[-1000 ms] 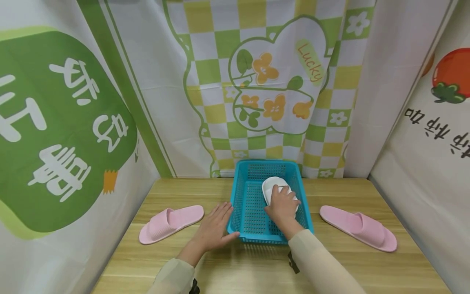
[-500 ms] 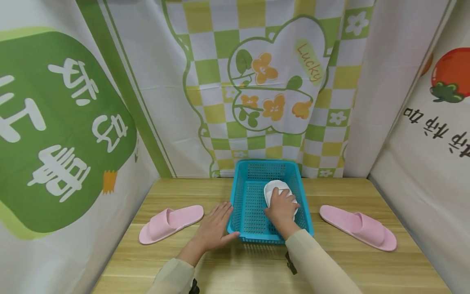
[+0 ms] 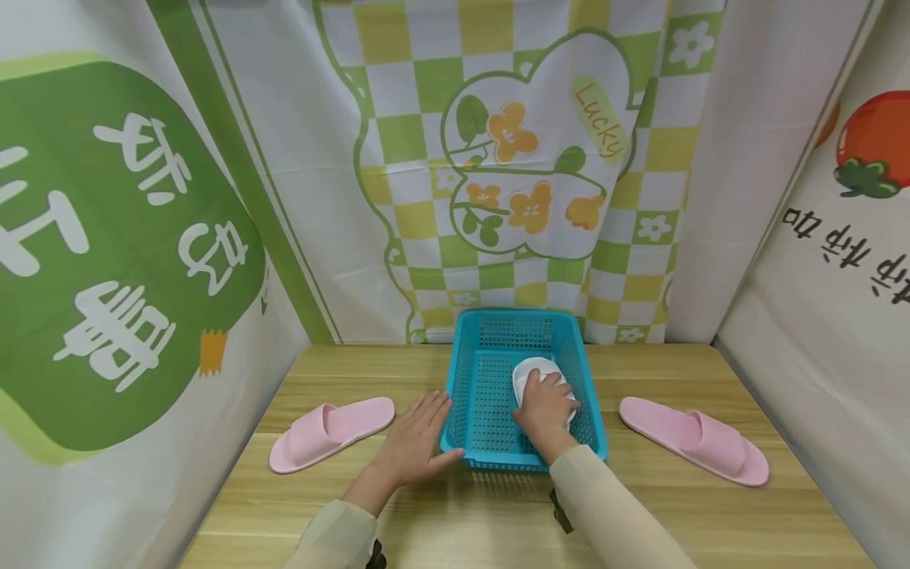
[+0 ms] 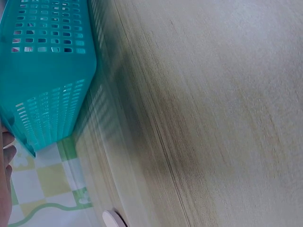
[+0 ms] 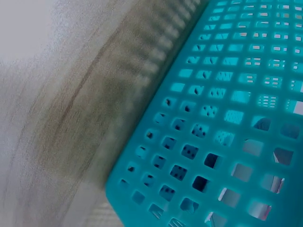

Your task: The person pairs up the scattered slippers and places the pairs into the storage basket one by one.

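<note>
A blue plastic basket (image 3: 505,458) with perforated walls stands on the wooden table near the back. Inside it, toward the right side, my right hand (image 3: 543,407) grips a white slipper (image 3: 529,370) from above, thumb on its left and fingers spread over its top. Part of the slipper is covered by that hand. My left hand (image 3: 415,438) lies with straight fingers against the basket's left front side. In the left wrist view, fingertips (image 4: 8,155) show at the basket's (image 4: 42,85) edge. The right wrist view is filled mostly by the basket's outer wall (image 5: 222,109).
One pink slipper (image 3: 330,435) lies on the table (image 3: 483,521) left of the basket, another pink slipper (image 3: 695,441) to its right. A checkered curtain (image 3: 526,276) hangs directly behind the basket, with printed cloth on both sides.
My right hand and the white slipper have shifted slightly toward me inside the basket. The left hand, the basket and the pink slippers stay where they were.
</note>
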A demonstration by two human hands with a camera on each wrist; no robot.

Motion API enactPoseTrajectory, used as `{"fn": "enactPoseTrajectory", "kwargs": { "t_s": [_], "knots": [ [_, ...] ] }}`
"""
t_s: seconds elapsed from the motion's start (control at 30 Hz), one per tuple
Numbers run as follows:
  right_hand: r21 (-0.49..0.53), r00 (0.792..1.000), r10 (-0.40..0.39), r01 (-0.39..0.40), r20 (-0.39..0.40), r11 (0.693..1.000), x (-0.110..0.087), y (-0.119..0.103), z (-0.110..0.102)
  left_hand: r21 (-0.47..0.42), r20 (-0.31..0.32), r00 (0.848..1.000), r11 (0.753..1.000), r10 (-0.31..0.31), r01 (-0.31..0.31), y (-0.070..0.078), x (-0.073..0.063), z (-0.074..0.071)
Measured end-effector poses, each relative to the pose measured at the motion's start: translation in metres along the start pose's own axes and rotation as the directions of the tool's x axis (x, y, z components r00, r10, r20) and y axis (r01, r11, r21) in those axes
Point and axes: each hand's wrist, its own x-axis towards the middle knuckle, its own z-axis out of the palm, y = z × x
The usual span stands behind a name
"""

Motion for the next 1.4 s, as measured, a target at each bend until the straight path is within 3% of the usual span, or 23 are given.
{"fn": "enactPoseTrajectory", "kwargs": {
  "t_s": [1.4],
  "knots": [
    [0.026, 0.995, 0.075, -0.077, 0.069, 0.997, -0.002, -0.006, 0.011, 0.010, 0.053, 0.998, 0.999, -0.033, 0.033, 0.003, 0.001, -0.004]
  ]
}}
